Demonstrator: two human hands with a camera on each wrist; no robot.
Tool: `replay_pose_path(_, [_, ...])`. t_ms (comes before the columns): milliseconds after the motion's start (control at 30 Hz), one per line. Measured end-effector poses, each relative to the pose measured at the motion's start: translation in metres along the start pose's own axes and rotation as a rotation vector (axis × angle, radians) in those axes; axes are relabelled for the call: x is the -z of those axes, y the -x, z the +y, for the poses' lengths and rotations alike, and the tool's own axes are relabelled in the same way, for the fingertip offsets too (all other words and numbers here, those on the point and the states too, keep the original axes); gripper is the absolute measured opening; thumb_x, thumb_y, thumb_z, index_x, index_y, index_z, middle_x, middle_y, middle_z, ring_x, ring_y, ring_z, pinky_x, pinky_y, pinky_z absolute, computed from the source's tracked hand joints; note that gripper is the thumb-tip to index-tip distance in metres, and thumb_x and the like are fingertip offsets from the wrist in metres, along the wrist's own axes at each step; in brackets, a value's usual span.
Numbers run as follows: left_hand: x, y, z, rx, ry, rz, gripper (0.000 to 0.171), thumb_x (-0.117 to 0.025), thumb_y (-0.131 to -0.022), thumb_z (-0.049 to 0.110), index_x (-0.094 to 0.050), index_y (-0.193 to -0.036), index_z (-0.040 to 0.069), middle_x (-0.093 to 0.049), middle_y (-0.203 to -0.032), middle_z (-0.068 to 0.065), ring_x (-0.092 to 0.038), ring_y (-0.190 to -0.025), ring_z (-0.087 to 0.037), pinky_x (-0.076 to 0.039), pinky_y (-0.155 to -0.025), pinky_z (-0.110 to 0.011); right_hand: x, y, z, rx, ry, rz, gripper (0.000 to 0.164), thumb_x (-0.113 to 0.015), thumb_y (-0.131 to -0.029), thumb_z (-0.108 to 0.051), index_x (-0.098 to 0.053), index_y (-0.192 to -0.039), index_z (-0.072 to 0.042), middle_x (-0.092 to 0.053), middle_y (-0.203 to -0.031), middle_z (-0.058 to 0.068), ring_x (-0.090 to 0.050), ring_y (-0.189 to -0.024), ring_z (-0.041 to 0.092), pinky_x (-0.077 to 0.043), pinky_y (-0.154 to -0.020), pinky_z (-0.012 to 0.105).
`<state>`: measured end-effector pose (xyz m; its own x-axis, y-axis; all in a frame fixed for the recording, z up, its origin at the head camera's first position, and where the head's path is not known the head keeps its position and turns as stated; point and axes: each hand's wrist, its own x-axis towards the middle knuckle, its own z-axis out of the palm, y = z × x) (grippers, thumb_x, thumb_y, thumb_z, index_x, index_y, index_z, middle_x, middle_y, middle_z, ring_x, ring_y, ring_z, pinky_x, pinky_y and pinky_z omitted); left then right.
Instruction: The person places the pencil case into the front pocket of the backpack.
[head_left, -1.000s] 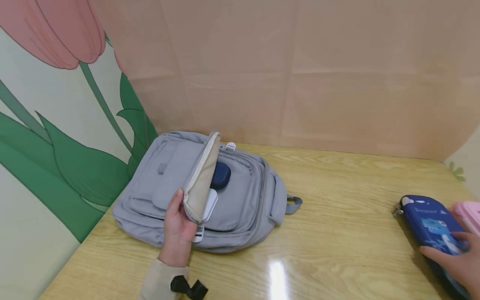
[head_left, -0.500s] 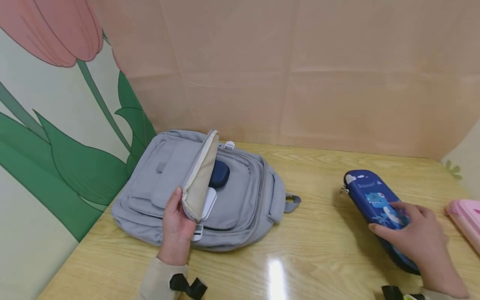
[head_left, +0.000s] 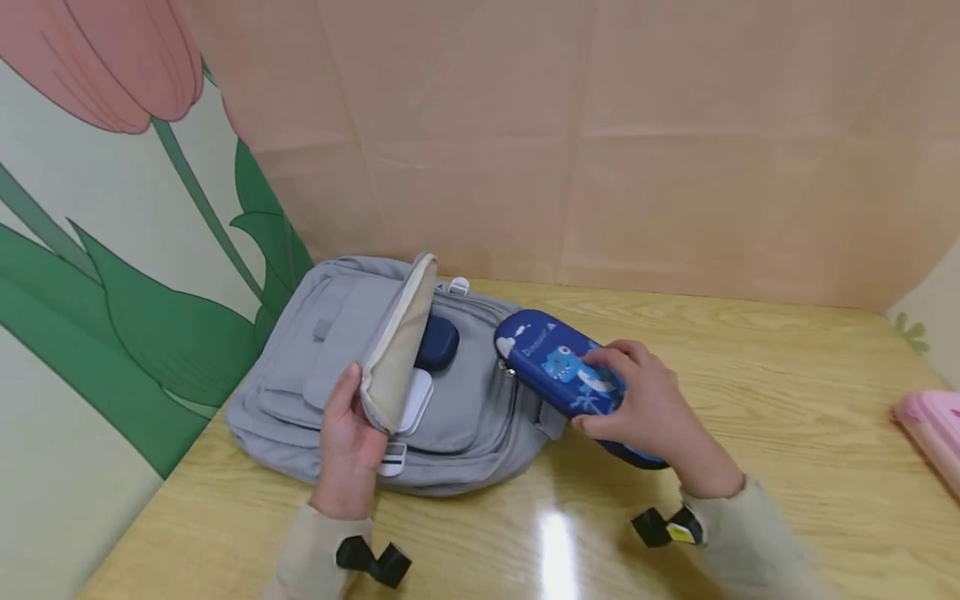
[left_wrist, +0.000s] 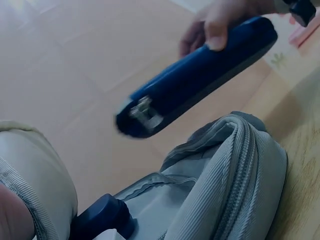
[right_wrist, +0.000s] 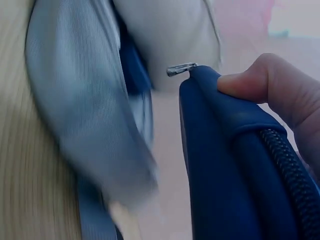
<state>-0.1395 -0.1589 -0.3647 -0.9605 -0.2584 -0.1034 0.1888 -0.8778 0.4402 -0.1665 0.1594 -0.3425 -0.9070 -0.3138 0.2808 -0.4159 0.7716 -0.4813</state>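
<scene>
A grey backpack [head_left: 300,358] lies on the table with its front flap [head_left: 397,358] lifted, showing a beige lining. My left hand [head_left: 352,442] holds the flap's near corner between thumb and fingers. Inside the opening sit a dark blue rounded case [head_left: 437,343] and a white flat item [head_left: 416,402], partly covered by the flap. Over the backpack's right end, my right hand [head_left: 637,408] grips a blue pencil case [head_left: 555,362] with a dinosaur print. In the left wrist view the pencil case [left_wrist: 200,75] hangs above the backpack, apart from it, zipper pull toward the opening.
A pink case [head_left: 930,429] lies at the table's right edge. Brown sheeting [head_left: 637,167] covers the wall behind the wooden table [head_left: 787,400]. A tulip mural [head_left: 112,250] fills the wall at the left.
My right hand has lifted the pencil case from beside the pink case and carried it left to the backpack. The left hand keeps holding the flap.
</scene>
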Motion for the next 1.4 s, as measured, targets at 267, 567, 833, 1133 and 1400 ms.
replay_pose_path(267, [-0.003,0.000,-0.003,-0.014,-0.041,0.007,0.022,-0.054,-0.094,0.013,-0.062,-0.073,0.009,-0.069,-0.074,-0.004,-0.066,-0.072,-0.014,-0.052,-0.068,-0.024,-0.037,-0.023,-0.037,0.152,0.034,-0.108,0.063,-0.079,-0.057,-0.041,-0.060,-0.113,-0.020,-0.049,-0.123,0.013,-0.048,-0.103,0.034,-0.034,-0.082,0.052])
replay_pose_path(567, [-0.008,-0.002,-0.002,-0.055,-0.107,0.059,0.020,-0.057,-0.091,0.008,-0.061,-0.071,0.010,-0.063,-0.064,0.000,-0.063,-0.063,-0.011,-0.050,-0.061,-0.022,-0.052,-0.027,-0.053,0.201,0.036,-0.113,0.065,-0.079,-0.056,-0.044,-0.059,-0.113,-0.021,-0.048,-0.124,0.013,-0.046,-0.106,0.035,-0.034,-0.084,0.053])
replay_pose_path(833, [-0.015,-0.002,-0.003,-0.110,-0.194,0.017,0.011,-0.070,-0.081,0.010,-0.064,-0.072,0.008,-0.062,-0.065,0.000,-0.060,-0.061,-0.010,-0.050,-0.059,-0.021,-0.060,-0.029,-0.063,0.238,0.073,-0.143,0.064,-0.077,-0.058,-0.044,-0.056,-0.115,-0.022,-0.045,-0.127,0.014,-0.042,-0.111,0.040,-0.031,-0.090,0.057])
replay_pose_path(1133, [-0.022,0.000,-0.009,-0.122,-0.258,0.003,0.010,-0.071,-0.080,0.010,-0.066,-0.072,0.010,-0.061,-0.065,0.002,-0.057,-0.062,-0.008,-0.046,-0.060,-0.019,-0.073,-0.035,-0.075,0.286,0.052,-0.140,0.062,-0.075,-0.059,-0.040,-0.057,-0.115,-0.020,-0.044,-0.126,0.014,-0.040,-0.110,0.038,-0.030,-0.090,0.056])
replay_pose_path(1400, [-0.021,0.000,-0.014,-0.098,-0.316,-0.039,0.021,-0.058,-0.090,0.006,-0.068,-0.072,0.012,-0.060,-0.065,0.004,-0.056,-0.062,-0.006,-0.045,-0.060,-0.017,-0.080,-0.043,-0.089,0.290,0.104,-0.168,0.066,-0.077,-0.061,-0.044,-0.056,-0.119,-0.018,-0.042,-0.130,0.015,-0.038,-0.113,0.037,-0.029,-0.091,0.057])
